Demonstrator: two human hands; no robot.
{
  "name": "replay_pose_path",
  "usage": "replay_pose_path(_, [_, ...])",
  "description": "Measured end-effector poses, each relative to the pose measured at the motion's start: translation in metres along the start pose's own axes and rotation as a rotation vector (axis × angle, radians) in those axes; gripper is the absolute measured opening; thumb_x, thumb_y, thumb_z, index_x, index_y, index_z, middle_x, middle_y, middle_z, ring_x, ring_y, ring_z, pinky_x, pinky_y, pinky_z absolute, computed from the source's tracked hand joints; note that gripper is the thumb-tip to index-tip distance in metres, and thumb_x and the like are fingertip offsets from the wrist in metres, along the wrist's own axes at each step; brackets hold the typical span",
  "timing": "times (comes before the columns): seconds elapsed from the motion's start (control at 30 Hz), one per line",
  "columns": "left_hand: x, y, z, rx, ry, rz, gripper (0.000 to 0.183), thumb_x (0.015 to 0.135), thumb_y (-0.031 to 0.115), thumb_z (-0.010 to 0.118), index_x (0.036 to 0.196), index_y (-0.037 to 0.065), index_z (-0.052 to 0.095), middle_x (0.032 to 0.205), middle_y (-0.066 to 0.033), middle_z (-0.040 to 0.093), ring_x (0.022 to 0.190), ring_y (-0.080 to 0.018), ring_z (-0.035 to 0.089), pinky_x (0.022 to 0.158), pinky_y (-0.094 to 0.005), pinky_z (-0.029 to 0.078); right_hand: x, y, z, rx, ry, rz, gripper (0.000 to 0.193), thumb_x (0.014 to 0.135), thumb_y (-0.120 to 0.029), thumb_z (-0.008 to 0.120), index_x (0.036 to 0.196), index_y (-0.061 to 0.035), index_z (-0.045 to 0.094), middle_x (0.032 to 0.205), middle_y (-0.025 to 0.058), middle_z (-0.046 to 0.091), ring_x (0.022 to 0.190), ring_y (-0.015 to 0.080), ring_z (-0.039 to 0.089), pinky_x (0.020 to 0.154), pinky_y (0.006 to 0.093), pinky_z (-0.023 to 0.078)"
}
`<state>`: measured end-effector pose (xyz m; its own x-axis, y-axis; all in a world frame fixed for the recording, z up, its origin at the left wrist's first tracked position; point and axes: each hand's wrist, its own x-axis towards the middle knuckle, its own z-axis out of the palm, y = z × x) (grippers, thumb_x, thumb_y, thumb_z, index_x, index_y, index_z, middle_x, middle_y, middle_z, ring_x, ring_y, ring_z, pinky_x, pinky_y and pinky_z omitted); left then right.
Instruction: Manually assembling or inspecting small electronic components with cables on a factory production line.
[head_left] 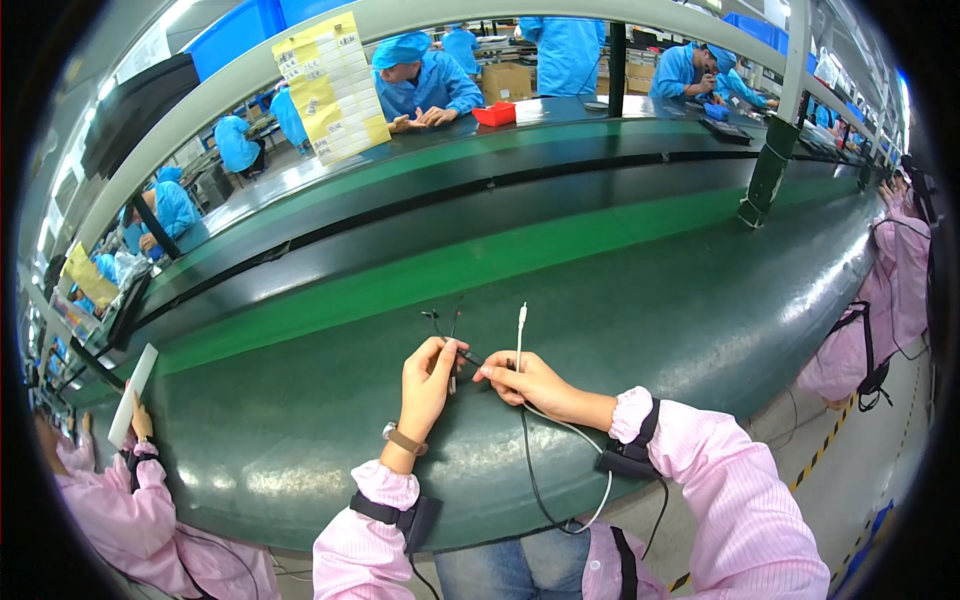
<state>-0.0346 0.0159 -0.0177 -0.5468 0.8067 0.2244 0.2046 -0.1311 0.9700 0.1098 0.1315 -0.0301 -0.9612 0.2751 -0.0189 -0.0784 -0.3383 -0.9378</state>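
Both hands are raised over the near part of the green work surface point(300, 430), close together. My left hand point(425, 385) is closed with thumb and fingers pinching a thin black cable point(470, 357); its dark thin ends stick up beyond the fingers. On the other side, my right hand point(545, 388) pinches the same black cable between thumb and fingertip. A white cable point(521, 325) with a small plug at its tip stands upright out of this hand. Its white length and a black lead run down below the hand toward my lap.
A green-wrapped post point(768, 172) rises from the bench at the right. Beyond lies a long dark belt point(400, 235) with a raised edge. A red bin point(495, 114) sits by a person in blue across the line. At the left, another person's hand holds a white panel point(133, 395).
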Motion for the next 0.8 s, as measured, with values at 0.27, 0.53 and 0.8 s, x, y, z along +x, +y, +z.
replay_pose_path(0.27, [0.000,0.000,-0.001,-0.123,-0.160,-0.045,0.022,0.094,0.011,0.051,0.107,-0.003,0.061,0.094,-0.0044,0.063,0.083,-0.0095,0.058,0.071,-0.0227,0.047,0.001,0.003,-0.002,0.103,0.070,-0.040,0.017,0.094,-0.018,0.055,0.098,-0.0021,0.056,0.063,-0.0045,0.044,0.048,0.0030,0.036,0.045,0.0202,0.027])
replay_pose_path(0.53, [0.002,-0.002,0.000,-0.335,-0.189,-0.148,0.029,0.092,0.006,0.053,0.119,-0.003,0.050,0.116,-0.0139,0.059,0.106,-0.0204,0.059,0.090,-0.0309,0.050,-0.001,0.004,-0.005,0.251,0.138,-0.020,0.017,0.095,-0.021,0.055,0.099,-0.0051,0.055,0.064,-0.0039,0.046,0.047,0.0033,0.036,0.044,0.0204,0.025])
replay_pose_path(0.8, [0.003,0.001,-0.004,-0.561,-0.066,-0.188,0.020,0.093,0.008,0.052,0.111,0.002,0.049,0.120,-0.0177,0.057,0.112,-0.0243,0.057,0.095,-0.0329,0.049,-0.001,-0.001,-0.002,0.316,0.156,-0.046,0.023,0.097,-0.019,0.050,0.113,-0.0036,0.054,0.060,-0.0048,0.040,0.047,0.0033,0.033,0.044,0.0204,0.025])
